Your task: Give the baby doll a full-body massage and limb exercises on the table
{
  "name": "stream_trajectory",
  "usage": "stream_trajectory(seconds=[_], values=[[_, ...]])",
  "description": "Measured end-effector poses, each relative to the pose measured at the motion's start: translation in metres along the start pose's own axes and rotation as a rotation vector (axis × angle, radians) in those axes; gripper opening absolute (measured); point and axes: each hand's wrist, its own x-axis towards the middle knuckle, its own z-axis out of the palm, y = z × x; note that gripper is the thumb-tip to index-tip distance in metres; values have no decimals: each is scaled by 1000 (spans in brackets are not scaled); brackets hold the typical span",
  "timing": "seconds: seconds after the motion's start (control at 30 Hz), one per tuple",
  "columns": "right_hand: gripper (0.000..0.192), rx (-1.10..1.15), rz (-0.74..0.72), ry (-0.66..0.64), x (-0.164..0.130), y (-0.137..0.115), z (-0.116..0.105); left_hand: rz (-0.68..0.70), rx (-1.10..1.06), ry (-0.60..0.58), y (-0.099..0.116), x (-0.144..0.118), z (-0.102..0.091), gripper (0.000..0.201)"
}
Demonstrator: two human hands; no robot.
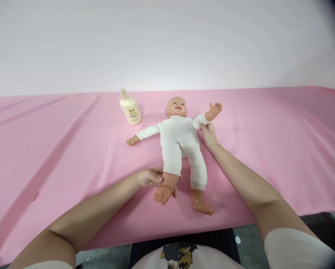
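A baby doll [180, 144] in a white bodysuit lies on its back in the middle of the pink cloth, head pointing away from me, arms spread. My left hand [150, 178] grips the doll's lower leg just above the bare foot nearest my left. My right hand [209, 135] holds the doll's arm at the white sleeve, below its raised bare hand. The doll's other leg lies flat toward the near edge.
A cream lotion bottle [130, 109] with a pump top stands on the cloth left of the doll's head. The pink cloth [58, 149] covers a long table; its near edge runs along the bottom. A plain white wall stands behind.
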Motion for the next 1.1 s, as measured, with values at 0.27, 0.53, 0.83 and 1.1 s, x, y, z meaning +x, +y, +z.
stream_trajectory(seconds=[0.27, 0.53, 0.83, 1.1], values=[[41, 237, 251, 151, 9, 12, -8, -124, 80, -275, -6, 3, -7, 72], [35, -253, -155, -195, -4, -12, 0, 154, -224, 86, -2, -4, -18, 61], [34, -598, -404, -435, -8, -20, 1, 174, -250, 80, -6, 3, -20, 63], [39, -199, -76, -94, -2, -4, -1, 30, -129, 62, 6, -2, -9, 69]])
